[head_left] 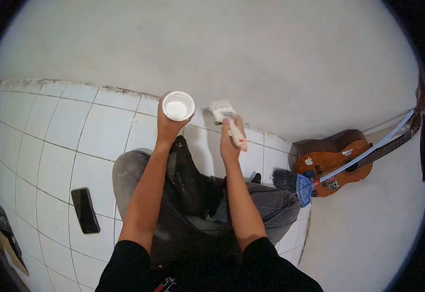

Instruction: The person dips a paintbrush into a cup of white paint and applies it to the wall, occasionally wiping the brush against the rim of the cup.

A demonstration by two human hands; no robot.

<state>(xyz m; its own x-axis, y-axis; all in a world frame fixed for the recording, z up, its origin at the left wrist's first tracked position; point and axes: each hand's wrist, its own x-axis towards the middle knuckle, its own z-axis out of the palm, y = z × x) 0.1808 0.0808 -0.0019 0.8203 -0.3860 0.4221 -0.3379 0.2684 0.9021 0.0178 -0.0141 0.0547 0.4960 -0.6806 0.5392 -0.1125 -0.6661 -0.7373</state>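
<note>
My left hand (169, 127) is wrapped round a white cup (178, 106) with white paint inside, its mouth facing up toward me. In my right hand (233, 138) is a paintbrush (222, 111), gripped by its pale handle. The wide bristles carry white paint and point up and left, close to the foot of the wall (251, 63). Cup and brush are apart, a short way from each other, above the strip where the tiled floor meets the wall.
A black phone (85, 210) lies on the white tiles (98, 165) at left. To the right, an acoustic guitar (336, 160) leans in the corner, with a broom (304, 187) across it. Dark objects (10, 233) sit at the far left edge. My crossed legs (271, 209) fill the near middle.
</note>
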